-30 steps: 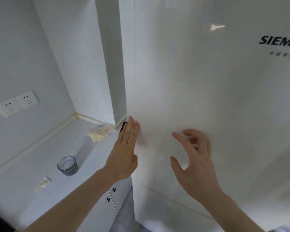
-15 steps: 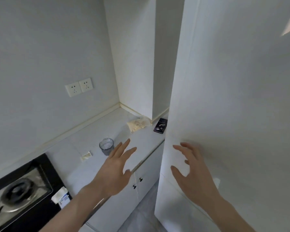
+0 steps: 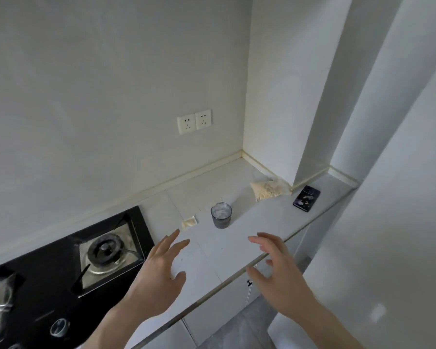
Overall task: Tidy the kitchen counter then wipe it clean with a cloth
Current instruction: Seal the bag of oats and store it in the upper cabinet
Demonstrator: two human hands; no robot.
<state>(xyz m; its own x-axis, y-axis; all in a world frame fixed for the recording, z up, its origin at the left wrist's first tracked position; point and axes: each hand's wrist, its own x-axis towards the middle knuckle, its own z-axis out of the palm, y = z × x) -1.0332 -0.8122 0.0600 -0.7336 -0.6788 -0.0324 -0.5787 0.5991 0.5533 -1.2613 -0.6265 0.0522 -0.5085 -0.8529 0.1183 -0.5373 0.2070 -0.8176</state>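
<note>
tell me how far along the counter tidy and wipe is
Nothing looks done. The glass, the clear bag of pale bits, the small packet and the phone all sit on the counter. Left hand and right hand are open and empty above it. No cloth is in view, so tidying and wiping remain.

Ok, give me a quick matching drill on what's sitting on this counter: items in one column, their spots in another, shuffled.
Items:
1. glass cup
2. phone
3. clear bag
4. small packet

Places:
A. against the pillar's foot
B. nearest the stove
C. mid-counter, ahead of both hands
D. far right, near the counter edge

Pairs: 1-C, 2-D, 3-A, 4-B
</note>
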